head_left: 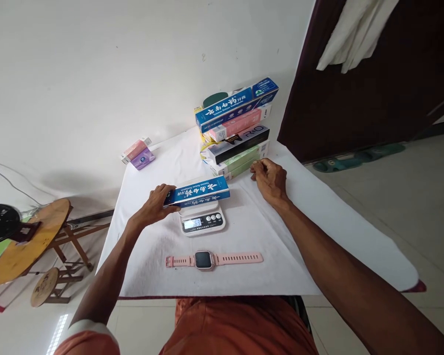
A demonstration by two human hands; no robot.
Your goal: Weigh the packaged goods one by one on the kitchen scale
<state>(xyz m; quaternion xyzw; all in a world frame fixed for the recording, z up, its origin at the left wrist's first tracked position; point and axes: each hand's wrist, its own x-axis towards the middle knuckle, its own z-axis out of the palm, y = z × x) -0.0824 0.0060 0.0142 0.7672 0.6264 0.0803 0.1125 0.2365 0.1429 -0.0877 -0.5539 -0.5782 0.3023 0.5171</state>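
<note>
A blue toothpaste box (202,191) lies across a small white digital scale (202,221) whose display is lit. My left hand (156,203) grips the box's left end. My right hand (269,178) rests on the white cloth with its fingers curled, touching the lowest green box of a stack of boxes (237,133). A pink smartwatch (213,259) lies flat in front of the scale, nearer to me.
The white cloth (299,236) covers a small table set against a white wall. Two small pink and purple boxes (137,153) sit at the far left corner. Round wooden stools (29,241) stand to the left. A dark door (373,79) and green slippers (355,159) are to the right.
</note>
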